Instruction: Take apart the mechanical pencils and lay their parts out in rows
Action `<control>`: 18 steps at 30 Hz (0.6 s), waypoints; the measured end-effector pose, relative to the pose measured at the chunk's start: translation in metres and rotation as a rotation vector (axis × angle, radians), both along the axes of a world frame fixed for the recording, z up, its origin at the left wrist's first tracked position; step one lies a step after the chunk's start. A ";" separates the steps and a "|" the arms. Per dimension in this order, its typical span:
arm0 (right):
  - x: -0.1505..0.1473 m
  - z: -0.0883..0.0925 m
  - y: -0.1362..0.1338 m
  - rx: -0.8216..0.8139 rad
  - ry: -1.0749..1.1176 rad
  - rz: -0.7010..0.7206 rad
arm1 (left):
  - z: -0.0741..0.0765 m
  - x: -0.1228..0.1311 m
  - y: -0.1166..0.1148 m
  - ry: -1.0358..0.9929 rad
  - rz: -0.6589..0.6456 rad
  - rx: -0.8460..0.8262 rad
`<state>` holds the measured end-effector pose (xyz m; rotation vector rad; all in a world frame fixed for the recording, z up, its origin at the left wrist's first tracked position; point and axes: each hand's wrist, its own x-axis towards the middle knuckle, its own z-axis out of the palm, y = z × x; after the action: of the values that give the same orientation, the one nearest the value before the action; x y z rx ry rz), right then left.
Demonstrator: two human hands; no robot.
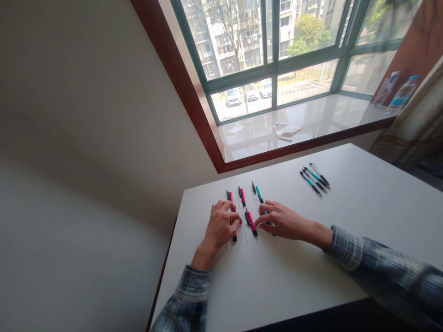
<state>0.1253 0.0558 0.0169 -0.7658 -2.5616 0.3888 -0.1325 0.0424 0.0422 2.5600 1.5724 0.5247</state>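
Disassembled pens lie in rows on the white table (297,281). My left hand (221,225) is bent over the left pink pen barrel (234,237), with thumb and index fingertips together; anything between them is too small to make out. My right hand (282,220) hovers low over a teal pen barrel (266,213), its fingers apart and partly covering it. Between the hands lies a pink barrel with a black grip (252,224), beside a black pen part (247,217) and a thin pale refill (246,234). Behind are another pink barrel (242,197) and another teal barrel (259,194).
Several teal-and-black pens (313,180) lie together at the table's back right. A windowsill (256,140) behind the table bears a crumpled cloth (287,132) and water bottles (403,94). A wall (104,161) rises on the left; a curtain (408,124) hangs at right.
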 end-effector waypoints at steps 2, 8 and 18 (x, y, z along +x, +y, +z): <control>0.000 0.002 -0.001 -0.001 -0.013 0.003 | 0.000 0.001 0.000 0.001 -0.008 -0.012; -0.001 0.004 -0.002 -0.005 -0.007 0.010 | -0.001 0.003 -0.001 -0.016 -0.031 -0.045; 0.009 0.001 0.011 0.001 0.078 -0.069 | -0.004 0.002 -0.002 -0.040 -0.011 -0.030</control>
<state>0.1348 0.0672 0.0181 -0.8200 -2.4558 0.3881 -0.1306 0.0400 0.0384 2.5189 1.5403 0.5430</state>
